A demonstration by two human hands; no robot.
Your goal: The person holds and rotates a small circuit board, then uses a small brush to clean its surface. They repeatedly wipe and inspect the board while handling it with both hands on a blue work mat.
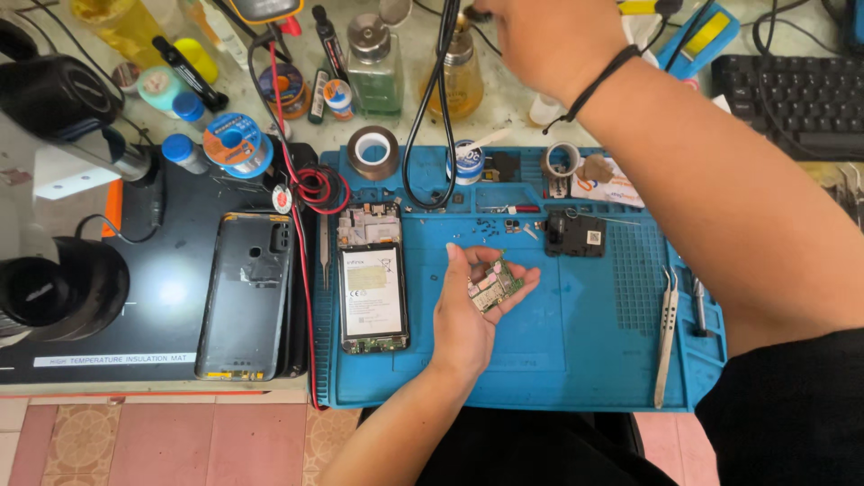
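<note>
Now the left hand (pixel 470 310) grasps a small green circuit board (pixel 494 284) above the blue mat (pixel 576 351); at one o'clock, the right hand (pixel 549 36) reaches, grip unclear.

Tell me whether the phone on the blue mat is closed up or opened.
Opened: the black phone shows its bare battery and circuitry, back cover lying apart beside it.

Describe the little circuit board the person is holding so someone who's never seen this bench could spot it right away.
Start at the blue work mat in the middle of the bench. Above its centre the left hand rests palm up, and the small green circuit board lies across its fingers. Unlike the opened phone lying flat on the mat to the left, it is loose, bare, and held off the mat.
</note>
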